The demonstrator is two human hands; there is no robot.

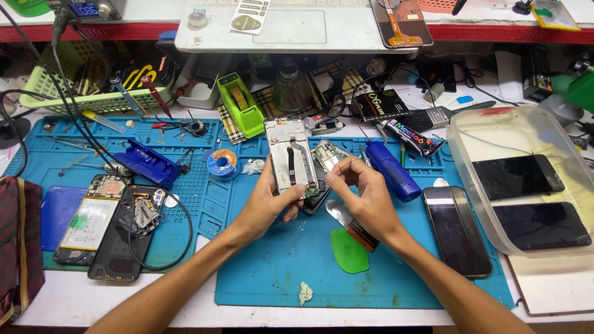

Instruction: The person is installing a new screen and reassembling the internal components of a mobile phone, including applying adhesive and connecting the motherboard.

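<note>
My left hand (267,203) grips an opened phone frame (289,156) by its lower end and holds it upright over the blue work mat (278,266); a black flex strip runs down the frame's middle. My right hand (365,195) pinches the frame's lower right corner with thumb and fingertips. A small circuit board (330,153) lies just behind my right fingers. A flat metal pry tool with an orange handle (348,221) and a green plastic pick (348,250) lie on the mat under my right wrist.
A clear plastic tub (461,133) at the right holds two dark phones. Another phone (456,229) lies face up beside it. A dismantled phone (102,226), blue holder (147,162), solder spool (221,163) and green tape dispenser (240,104) sit left and behind.
</note>
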